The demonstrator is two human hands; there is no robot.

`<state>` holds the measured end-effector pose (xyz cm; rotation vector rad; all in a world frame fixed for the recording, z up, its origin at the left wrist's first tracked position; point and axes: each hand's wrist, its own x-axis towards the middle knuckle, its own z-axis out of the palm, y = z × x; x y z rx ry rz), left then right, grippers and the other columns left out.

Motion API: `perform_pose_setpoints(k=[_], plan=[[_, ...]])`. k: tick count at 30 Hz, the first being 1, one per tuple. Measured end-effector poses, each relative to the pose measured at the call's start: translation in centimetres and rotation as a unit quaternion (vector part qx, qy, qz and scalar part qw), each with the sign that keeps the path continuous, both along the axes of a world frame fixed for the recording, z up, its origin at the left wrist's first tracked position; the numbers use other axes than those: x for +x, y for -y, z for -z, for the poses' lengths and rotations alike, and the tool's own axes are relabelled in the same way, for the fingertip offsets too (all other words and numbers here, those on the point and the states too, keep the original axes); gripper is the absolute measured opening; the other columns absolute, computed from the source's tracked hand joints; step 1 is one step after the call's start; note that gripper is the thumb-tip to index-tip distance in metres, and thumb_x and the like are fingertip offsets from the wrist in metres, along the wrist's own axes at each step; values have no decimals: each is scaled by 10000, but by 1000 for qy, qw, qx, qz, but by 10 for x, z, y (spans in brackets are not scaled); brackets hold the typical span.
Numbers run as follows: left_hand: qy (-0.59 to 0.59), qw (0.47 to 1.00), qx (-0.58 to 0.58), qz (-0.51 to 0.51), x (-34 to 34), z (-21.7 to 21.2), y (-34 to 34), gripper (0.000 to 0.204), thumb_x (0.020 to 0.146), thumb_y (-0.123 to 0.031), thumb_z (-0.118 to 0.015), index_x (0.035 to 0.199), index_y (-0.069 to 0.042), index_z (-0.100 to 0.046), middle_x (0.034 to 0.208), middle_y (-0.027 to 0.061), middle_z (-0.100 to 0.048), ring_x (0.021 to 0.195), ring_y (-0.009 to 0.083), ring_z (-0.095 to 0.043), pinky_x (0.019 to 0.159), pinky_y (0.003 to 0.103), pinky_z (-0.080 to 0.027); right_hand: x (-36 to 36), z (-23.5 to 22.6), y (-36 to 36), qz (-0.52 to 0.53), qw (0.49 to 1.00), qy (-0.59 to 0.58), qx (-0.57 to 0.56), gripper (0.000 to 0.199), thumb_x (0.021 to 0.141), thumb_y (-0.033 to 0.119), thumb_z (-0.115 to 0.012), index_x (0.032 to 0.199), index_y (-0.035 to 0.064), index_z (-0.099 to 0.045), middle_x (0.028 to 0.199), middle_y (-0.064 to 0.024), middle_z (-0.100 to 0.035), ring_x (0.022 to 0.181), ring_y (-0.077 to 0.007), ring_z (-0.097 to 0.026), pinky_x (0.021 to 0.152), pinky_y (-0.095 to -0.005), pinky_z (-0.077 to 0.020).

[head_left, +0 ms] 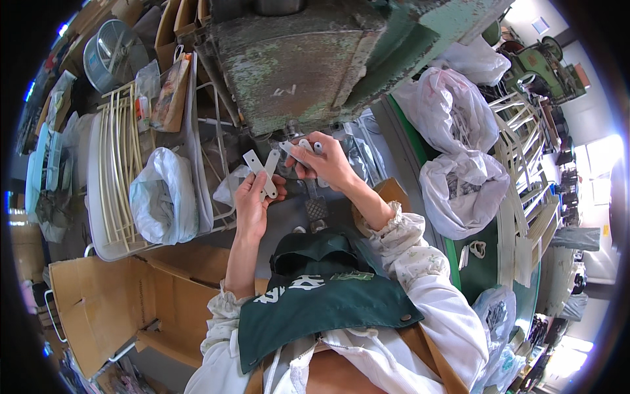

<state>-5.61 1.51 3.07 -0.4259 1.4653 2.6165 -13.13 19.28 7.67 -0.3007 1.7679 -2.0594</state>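
Your left hand point(252, 207) rose palm-up, fingers curled around two flat white plastic strips point(261, 167) fanned in a V, while your right hand point(325, 164) pinched another white strip point(298, 146) just beneath the worn green machine point(308, 59). Around you lay white bags point(161, 197), a tray of long pale rods point(115, 171) and brown cardboard point(105, 302).

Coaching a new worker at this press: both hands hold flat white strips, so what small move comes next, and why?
Probably feed the right hand's white strip under the green press: it is already at the opening, while the left hand holds two more strips back.
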Motion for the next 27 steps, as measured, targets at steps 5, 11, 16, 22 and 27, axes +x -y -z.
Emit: perform_pose_setpoints(k=[5, 11, 16, 22, 27], plan=[[-1, 999, 8, -31, 0, -7, -7, 200, 930, -193, -564, 973, 0, -596, 835, 106, -666, 659, 162, -637, 614, 267, -520, -3, 18, 3, -11, 998, 48, 49, 228, 963, 148, -505, 1083, -45, -519, 810, -128, -652, 595, -135, -610, 465, -236, -455], [11, 996, -92, -2, 10, -10, -15, 231, 885, -195, -641, 874, 35, -647, 768, 93, -662, 605, 127, -603, 579, 250, -491, 16, 29, -34, 228, 851, -350, 318, 193, 885, 27, -565, 1074, -10, -556, 810, -157, -616, 737, -299, -624, 652, -327, -499], [-12, 996, -53, -75, 23, -4, -34, 182, 897, -162, -622, 919, 14, -664, 821, 76, -665, 748, 124, -596, 702, 249, -462, 41, 3, -20, 35, 943, -268, 192, 163, 817, 85, -680, 935, -17, -634, 715, -124, -577, 618, -251, -559, 570, -311, -448], [-87, 963, 166, -191, 35, 30, -42, 217, 902, -110, -612, 1070, 27, -601, 907, 45, -587, 769, 100, -509, 662, 226, -405, 60, 12, -19, 261, 963, 56, 36, 135, 847, 120, -685, 861, -13, -667, 636, 52, -518, 584, -25, -394, 501, -203, -334], [16, 962, 118, -245, 25, 9, -78, 204, 873, -108, -651, 1040, 6, -621, 814, 11, -595, 560, 32, -387, 521, 176, -303, 63, 30, -14, 190, 977, -61, 77, 199, 838, 182, -711, 890, -3, -655, 725, 10, -621, 674, -43, -520, 600, -212, -430]])
